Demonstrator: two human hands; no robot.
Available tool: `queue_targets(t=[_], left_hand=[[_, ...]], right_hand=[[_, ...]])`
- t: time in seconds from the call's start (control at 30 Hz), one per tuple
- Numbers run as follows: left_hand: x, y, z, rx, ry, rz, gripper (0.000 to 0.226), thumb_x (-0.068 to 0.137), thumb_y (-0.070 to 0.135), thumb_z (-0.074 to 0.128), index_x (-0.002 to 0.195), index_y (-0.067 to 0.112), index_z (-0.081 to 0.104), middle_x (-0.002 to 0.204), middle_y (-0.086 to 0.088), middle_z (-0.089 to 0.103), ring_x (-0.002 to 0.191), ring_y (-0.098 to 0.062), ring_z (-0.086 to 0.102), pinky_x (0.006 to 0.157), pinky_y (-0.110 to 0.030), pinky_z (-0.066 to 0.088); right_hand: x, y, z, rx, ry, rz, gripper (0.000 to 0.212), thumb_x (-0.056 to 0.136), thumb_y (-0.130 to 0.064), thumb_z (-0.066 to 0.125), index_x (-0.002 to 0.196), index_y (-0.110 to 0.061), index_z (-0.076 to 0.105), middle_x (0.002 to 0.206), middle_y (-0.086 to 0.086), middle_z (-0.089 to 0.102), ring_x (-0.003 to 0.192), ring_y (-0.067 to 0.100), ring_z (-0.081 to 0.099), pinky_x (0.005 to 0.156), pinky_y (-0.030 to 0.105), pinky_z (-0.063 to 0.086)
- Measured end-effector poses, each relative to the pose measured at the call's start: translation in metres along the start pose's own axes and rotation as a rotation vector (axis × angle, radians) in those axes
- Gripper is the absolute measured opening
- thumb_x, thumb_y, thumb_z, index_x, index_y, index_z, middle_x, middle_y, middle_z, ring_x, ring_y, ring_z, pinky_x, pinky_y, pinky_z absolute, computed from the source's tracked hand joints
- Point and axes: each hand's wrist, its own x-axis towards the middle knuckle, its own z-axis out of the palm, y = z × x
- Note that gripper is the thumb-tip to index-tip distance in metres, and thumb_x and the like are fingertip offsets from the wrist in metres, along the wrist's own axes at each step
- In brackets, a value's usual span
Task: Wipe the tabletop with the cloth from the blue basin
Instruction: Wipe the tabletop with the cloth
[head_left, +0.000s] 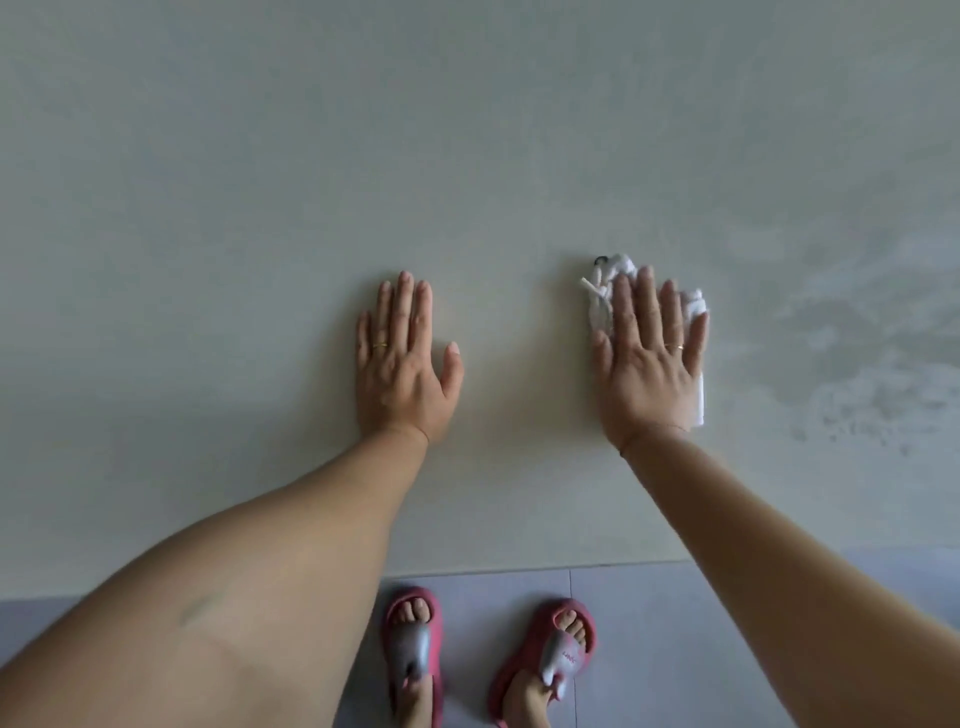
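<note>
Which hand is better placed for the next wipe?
Right. The right hand lies flat on the cloth on the tabletop; the left hand rests on bare surface, apart from it.

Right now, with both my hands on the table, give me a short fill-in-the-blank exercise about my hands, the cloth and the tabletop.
1. The cloth under the right hand is ____ in colour.
2. The left hand lies flat on the bare tabletop, holding ____.
3. Each hand wears a ____ on one finger.
4. Damp streaks show on the tabletop to the ____ of the cloth.

Missing words: white; nothing; ring; right.
</note>
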Motion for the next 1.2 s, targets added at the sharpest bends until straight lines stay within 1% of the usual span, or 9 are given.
queue_targets(t=[0.07,0.3,0.53,0.67,0.8,0.87,0.93,1.07,1.2], left_hand=[[0.0,0.0,0.0,-0.001,-0.009,0.0,0.066,0.087,0.037,0.036,0.147,0.009,0.033,0.155,-0.011,0.028,0.144,-0.028,0.025,0.116,-0.045,0.019],[0.002,0.001,-0.005,-0.013,-0.05,-0.014,0.068,0.085,0.036,0.036,0.148,0.009,0.031,0.156,-0.011,0.026,0.144,-0.028,0.023,0.117,-0.047,0.019],[0.003,0.0,-0.004,0.0,-0.112,-0.021,0.068,0.087,0.038,0.036,0.149,0.01,0.028,0.157,-0.01,0.024,0.145,-0.027,0.021,0.117,-0.044,0.015],[0.004,-0.001,-0.005,0.008,-0.129,-0.015,0.07,0.085,0.04,0.037,0.146,0.006,0.032,0.155,-0.014,0.028,0.143,-0.029,0.026,0.115,-0.048,0.021],[0.004,0.0,-0.006,0.003,-0.144,-0.008,0.071,0.085,0.037,0.038,0.148,0.006,0.029,0.156,-0.012,0.025,0.145,-0.029,0.022,0.117,-0.047,0.017],[0.004,-0.001,-0.007,0.004,-0.142,-0.009,0.07,0.086,0.037,0.039,0.149,0.007,0.028,0.157,-0.011,0.024,0.145,-0.028,0.021,0.117,-0.046,0.016],[0.004,0.0,-0.006,0.002,-0.143,-0.01,0.069,0.087,0.037,0.038,0.148,0.007,0.028,0.157,-0.011,0.024,0.145,-0.029,0.021,0.117,-0.046,0.015],[0.004,-0.002,-0.005,0.003,-0.15,-0.006,0.07,0.087,0.037,0.037,0.149,0.007,0.026,0.157,-0.011,0.022,0.145,-0.028,0.019,0.117,-0.046,0.015],[0.003,-0.002,-0.005,0.027,-0.154,-0.011,0.07,0.088,0.04,0.034,0.149,0.007,0.026,0.157,-0.012,0.021,0.145,-0.026,0.019,0.117,-0.046,0.014]], right_hand=[[-0.014,-0.036,0.006,0.039,0.002,0.061,0.061,0.096,-0.043,0.02,0.15,-0.022,0.003,0.159,0.0,0.001,0.146,0.023,-0.003,0.115,0.043,-0.012],[-0.003,-0.021,-0.003,-0.191,-0.08,-0.81,0.06,0.092,-0.042,0.027,0.148,-0.02,0.021,0.155,0.003,0.024,0.143,0.024,0.022,0.118,0.046,0.011],[0.038,-0.04,-0.006,0.008,-0.007,0.098,0.063,0.093,-0.047,0.013,0.15,-0.022,0.003,0.159,0.001,0.002,0.146,0.022,-0.001,0.117,0.044,-0.009],[-0.013,-0.097,0.007,0.018,-0.096,-0.303,0.061,0.094,-0.045,0.021,0.15,-0.022,0.009,0.156,-0.001,0.001,0.146,0.023,-0.001,0.116,0.045,-0.007],[0.022,-0.049,-0.005,-0.161,-0.103,-0.747,0.058,0.096,-0.042,0.024,0.149,-0.022,0.015,0.157,0.001,0.016,0.144,0.023,0.015,0.118,0.046,0.009],[0.055,-0.017,-0.014,-0.163,-0.099,-0.635,0.058,0.096,-0.043,0.021,0.149,-0.023,0.009,0.157,0.001,0.016,0.145,0.021,0.011,0.118,0.043,0.004],[0.081,0.002,-0.023,-0.075,-0.068,-0.287,0.059,0.095,-0.045,0.018,0.15,-0.023,0.008,0.159,0.001,0.012,0.146,0.019,0.006,0.118,0.04,-0.002],[0.079,-0.057,-0.012,0.019,0.0,0.19,0.062,0.096,-0.043,0.02,0.15,-0.019,0.003,0.159,0.003,0.0,0.146,0.024,-0.003,0.117,0.047,-0.006],[0.038,-0.11,0.003,-0.038,-0.112,-0.339,0.063,0.095,-0.047,0.018,0.15,-0.023,0.001,0.158,-0.002,-0.004,0.146,0.02,-0.008,0.116,0.045,-0.011]])
